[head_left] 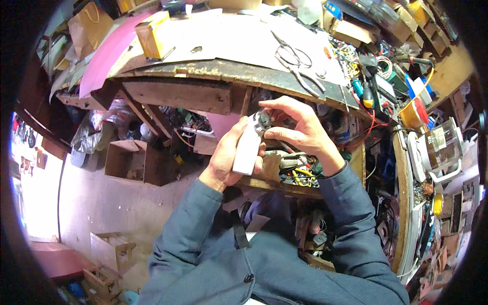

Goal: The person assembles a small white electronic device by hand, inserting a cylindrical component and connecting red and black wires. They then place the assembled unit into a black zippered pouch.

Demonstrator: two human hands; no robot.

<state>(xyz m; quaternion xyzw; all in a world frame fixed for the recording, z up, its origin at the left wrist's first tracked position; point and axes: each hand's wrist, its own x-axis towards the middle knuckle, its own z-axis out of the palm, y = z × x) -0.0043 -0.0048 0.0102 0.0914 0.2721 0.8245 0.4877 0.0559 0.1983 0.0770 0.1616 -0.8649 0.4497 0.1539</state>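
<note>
My left hand (223, 158) is wrapped round a white handheld device (247, 151), slim and smooth, held tilted over the drawer front. The device has a dark round head (262, 121) at its upper end. My right hand (304, 127) comes in from the right, thumb and forefinger curved round that dark head and pinching it at its edges. The exact fingertip contact and the details of the head are too small to make out. Beneath both hands, an open drawer (277, 189) holds pliers with yellow grips and other tools.
On the workbench (223, 33) ahead lie scissors (292, 52), pliers (306, 81) and a yellow box (154, 38). Wires, a screwdriver and a red-and-yellow tape roll (414, 113) crowd the right side. A cardboard box (126, 161) stands below the bench at left.
</note>
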